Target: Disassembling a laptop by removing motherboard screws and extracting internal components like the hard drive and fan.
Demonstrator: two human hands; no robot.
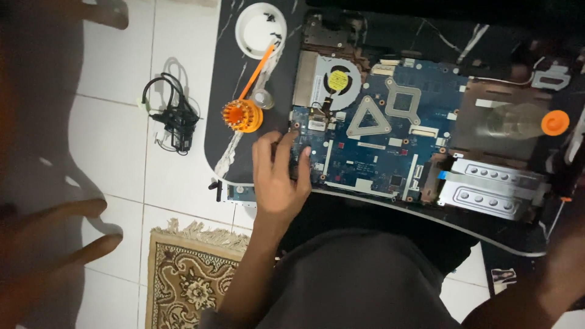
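One hand [281, 176] working on one opened laptop [390, 122].
Fingers are resting spread on its blue board, grasping nothing; one orange screwdriver [247, 106] lying beside.

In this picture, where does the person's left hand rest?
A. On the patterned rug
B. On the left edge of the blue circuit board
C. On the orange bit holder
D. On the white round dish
B: the left hand lies with its fingers on the left edge of the blue circuit board, apart from the orange bit holder and the white round dish beyond it.
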